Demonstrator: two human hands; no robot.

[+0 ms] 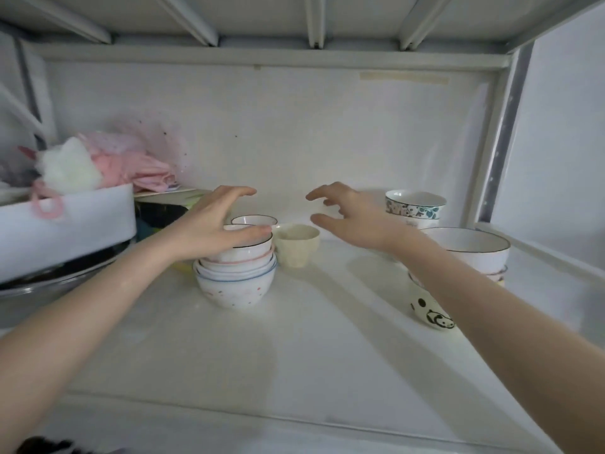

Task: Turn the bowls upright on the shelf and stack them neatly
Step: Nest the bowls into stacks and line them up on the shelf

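A stack of several small white bowls [234, 276] stands upright on the white shelf [311, 348], left of centre. My left hand [212, 222] hovers over its top bowl, fingers spread, thumb resting on the black rim. Behind the stack sits another black-rimmed bowl [254, 220], and beside it a cream cup [296, 244]. My right hand [347, 217] is open above the shelf, holding nothing. At the right, a large black-rimmed bowl [471, 249] tops a second stack, with flower-patterned bowls [415, 206] behind it.
A panda-print piece [432, 314] lies on the shelf under my right forearm. A white bin [65, 224] with pink and white cloth fills the left side, over a metal bowl [49, 280]. The shelf's metal post [504, 142] stands at the right.
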